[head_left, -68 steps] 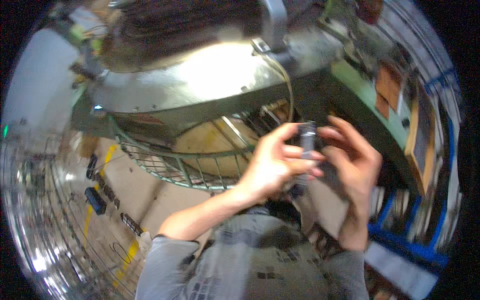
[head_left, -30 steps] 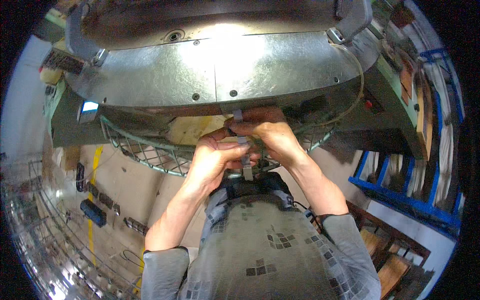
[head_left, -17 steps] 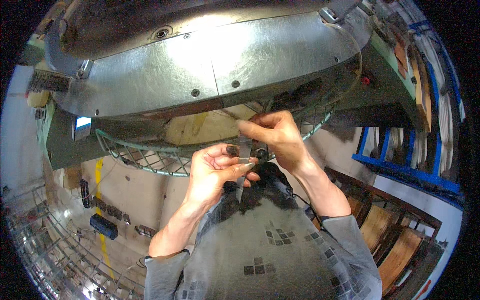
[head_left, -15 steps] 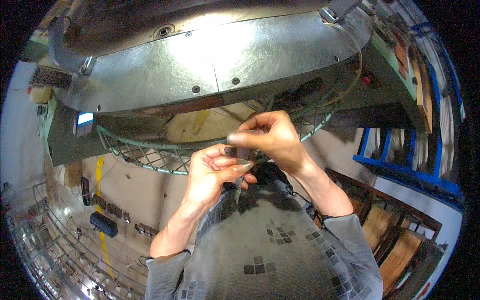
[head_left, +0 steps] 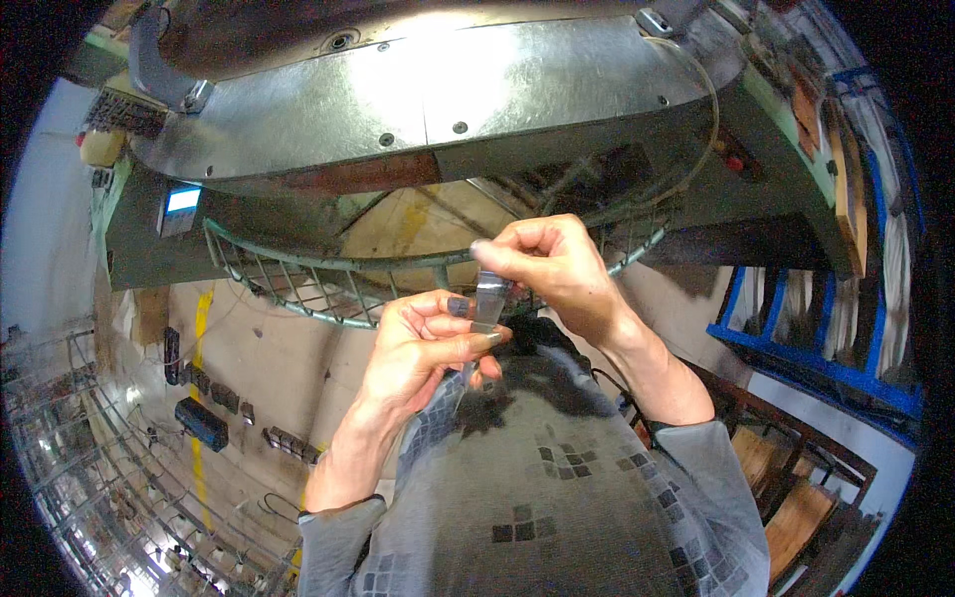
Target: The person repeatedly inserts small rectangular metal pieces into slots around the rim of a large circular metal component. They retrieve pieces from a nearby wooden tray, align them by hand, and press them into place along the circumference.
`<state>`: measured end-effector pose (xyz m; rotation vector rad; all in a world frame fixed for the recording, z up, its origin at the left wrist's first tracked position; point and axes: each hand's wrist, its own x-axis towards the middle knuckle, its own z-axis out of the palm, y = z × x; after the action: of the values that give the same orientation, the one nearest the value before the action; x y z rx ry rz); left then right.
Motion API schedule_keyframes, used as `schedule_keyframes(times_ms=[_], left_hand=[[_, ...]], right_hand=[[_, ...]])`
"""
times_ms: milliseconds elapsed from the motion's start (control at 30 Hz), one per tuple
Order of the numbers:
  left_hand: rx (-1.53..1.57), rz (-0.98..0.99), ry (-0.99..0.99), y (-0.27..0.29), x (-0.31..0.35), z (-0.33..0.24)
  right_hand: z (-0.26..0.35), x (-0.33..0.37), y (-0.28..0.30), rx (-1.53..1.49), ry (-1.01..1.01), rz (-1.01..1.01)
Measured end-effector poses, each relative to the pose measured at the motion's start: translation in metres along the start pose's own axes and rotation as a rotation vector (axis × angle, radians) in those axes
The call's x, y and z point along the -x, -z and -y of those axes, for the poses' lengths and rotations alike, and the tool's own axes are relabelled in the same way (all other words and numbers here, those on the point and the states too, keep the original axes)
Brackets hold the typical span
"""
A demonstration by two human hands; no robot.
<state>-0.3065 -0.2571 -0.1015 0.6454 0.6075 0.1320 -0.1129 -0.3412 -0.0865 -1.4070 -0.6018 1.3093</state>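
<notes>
My left hand (head_left: 423,348) is closed in a pinch, thumb against fingers, on the lower part of a clear, shiny plastic strip (head_left: 489,298). The strip stands roughly upright between my hands, and a thin see-through length shows below the left fingers. My right hand (head_left: 552,264), just above and to the right, has its thumb and forefinger closed at the strip's upper end. A small dark grey piece (head_left: 459,305) shows by the left fingertips; what it is I cannot make out. Both hands are in front of my grey shirt, near a green wire rail.
A shiny metal worktop (head_left: 298,109) with screws spans the far side. Below it curves the green wire rail (head_left: 298,289). A small lit screen (head_left: 182,201) hangs at left. Blue racks (head_left: 786,348) stand at right, wire racks (head_left: 99,478) at lower left.
My right hand has shifted slightly right, and the strip, blurred before, now shows clearly between both hands. The left hand keeps its pinch. The whole view has tilted a little.
</notes>
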Motion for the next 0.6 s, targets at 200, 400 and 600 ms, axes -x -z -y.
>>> schedule_keyframes(times_ms=[200, 400, 600], left_hand=[[0.073, 0.022, -0.028, -0.002, 0.005, 0.008], [0.094, 0.059, -0.081, -0.002, 0.009, 0.014], [0.064, 0.027, -0.085, -0.002, 0.011, 0.017]], right_hand=[[-0.002, 0.011, -0.001, 0.002, 0.027, 0.072], [-0.009, 0.02, 0.0, -0.118, 0.008, 0.253], [-0.016, 0.029, 0.001, -0.192, 0.005, 0.106]])
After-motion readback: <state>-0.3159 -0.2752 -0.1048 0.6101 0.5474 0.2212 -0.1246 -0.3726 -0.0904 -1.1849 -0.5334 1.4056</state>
